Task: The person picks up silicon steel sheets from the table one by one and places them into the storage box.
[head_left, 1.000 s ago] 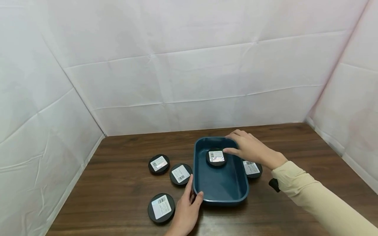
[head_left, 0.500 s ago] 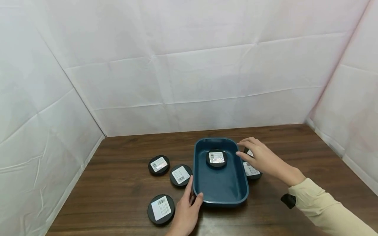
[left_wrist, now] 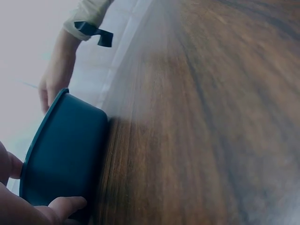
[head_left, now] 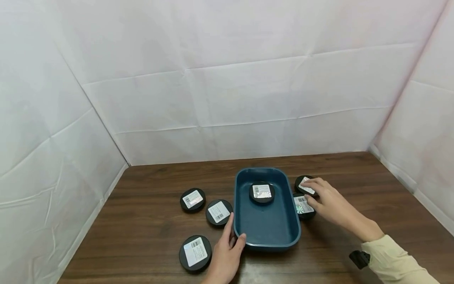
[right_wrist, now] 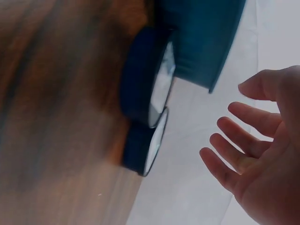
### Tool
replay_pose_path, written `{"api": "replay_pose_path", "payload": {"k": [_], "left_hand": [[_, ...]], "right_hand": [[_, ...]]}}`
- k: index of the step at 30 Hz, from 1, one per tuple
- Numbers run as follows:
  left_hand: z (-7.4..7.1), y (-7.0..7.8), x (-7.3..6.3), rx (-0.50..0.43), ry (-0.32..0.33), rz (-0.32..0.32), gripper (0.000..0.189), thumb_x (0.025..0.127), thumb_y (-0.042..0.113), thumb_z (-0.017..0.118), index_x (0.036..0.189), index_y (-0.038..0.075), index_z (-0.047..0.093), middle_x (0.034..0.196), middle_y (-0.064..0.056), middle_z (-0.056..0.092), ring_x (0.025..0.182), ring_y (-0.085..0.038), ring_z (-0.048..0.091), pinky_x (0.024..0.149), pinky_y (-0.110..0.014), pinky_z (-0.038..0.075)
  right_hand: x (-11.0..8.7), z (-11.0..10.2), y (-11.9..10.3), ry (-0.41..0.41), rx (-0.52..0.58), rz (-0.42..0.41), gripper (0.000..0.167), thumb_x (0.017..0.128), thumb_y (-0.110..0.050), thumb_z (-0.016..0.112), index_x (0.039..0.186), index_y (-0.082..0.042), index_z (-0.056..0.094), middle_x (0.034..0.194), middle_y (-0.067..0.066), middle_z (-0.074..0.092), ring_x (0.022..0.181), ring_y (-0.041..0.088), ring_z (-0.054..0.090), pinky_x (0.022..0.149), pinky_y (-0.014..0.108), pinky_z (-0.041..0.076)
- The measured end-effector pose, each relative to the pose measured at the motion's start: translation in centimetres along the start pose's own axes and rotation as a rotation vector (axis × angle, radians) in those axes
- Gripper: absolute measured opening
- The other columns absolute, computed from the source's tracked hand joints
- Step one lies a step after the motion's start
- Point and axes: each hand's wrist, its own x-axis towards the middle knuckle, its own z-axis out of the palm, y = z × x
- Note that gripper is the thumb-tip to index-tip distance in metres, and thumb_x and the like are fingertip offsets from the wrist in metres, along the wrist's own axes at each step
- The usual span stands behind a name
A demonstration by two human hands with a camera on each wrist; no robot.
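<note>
A dark blue rectangular tray (head_left: 267, 232) stands on the wooden table with one black round tin (head_left: 261, 200) inside, its white barcode label facing up. My left hand (head_left: 224, 258) holds the tray's near left corner, with the thumb at the front and fingers along the side. Beyond the tray's right side, my right hand (head_left: 328, 201) hovers with fingers spread over two more tins. The farther tin (head_left: 299, 184) lies partly under the fingertips; the nearer tin (head_left: 306, 215) sits against the tray wall. In the right wrist view the hand (right_wrist: 262, 140) is apart from both tins.
Left of the tray lie three similar labelled tins: a far one (head_left: 192, 208), a middle one (head_left: 215, 222) and a near one (head_left: 191, 268). White cloth walls (head_left: 248, 98) enclose the table (head_left: 142, 236) at the back and sides.
My right hand has let go of the tin in the tray, left the tray and moved right over the two tins there. The left hand keeps its place at the tray's corner.
</note>
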Motion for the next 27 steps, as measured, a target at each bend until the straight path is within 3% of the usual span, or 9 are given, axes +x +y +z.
{"api": "replay_pose_path", "payload": {"k": [6,15,20,27], "left_hand": [[0.1,-0.1,0.0,-0.026,0.003,-0.009,0.069,0.104,0.033,0.053,0.162,0.016,0.018,0.156,-0.034,0.032,0.141,-0.045,0.042,0.11,-0.048,0.046],[-0.1,0.1,-0.2,-0.059,0.025,0.008,0.068,0.104,0.029,0.055,0.161,0.016,0.021,0.154,-0.035,0.036,0.139,-0.045,0.045,0.106,-0.047,0.05],[-0.1,0.3,-0.3,-0.071,0.023,0.016,0.069,0.104,0.028,0.056,0.161,0.015,0.021,0.152,-0.035,0.039,0.139,-0.044,0.045,0.106,-0.046,0.05],[-0.1,0.2,-0.4,-0.074,0.014,0.006,0.069,0.104,0.029,0.055,0.161,0.014,0.02,0.154,-0.035,0.035,0.14,-0.045,0.044,0.106,-0.046,0.05]], "right_hand": [[-1.0,0.8,0.7,-0.039,-0.057,-0.004,0.042,0.095,-0.022,0.07,0.13,0.001,0.062,0.129,0.021,0.059,0.121,0.041,0.055,0.094,0.059,0.051],[-1.5,0.6,1.3,-0.145,-0.078,0.017,0.077,0.083,-0.053,0.077,0.137,-0.002,0.057,0.134,0.018,0.057,0.121,0.038,0.055,0.094,0.059,0.051],[-1.6,0.8,1.7,-0.165,-0.063,-0.01,0.088,0.076,-0.055,0.082,0.14,-0.003,0.054,0.137,0.018,0.057,0.118,0.037,0.056,0.092,0.058,0.051],[-1.6,1.3,2.2,-0.198,-0.058,-0.031,0.091,0.074,-0.045,0.087,0.146,-0.004,0.048,0.146,0.017,0.053,0.123,0.043,0.054,0.094,0.06,0.051]]}}
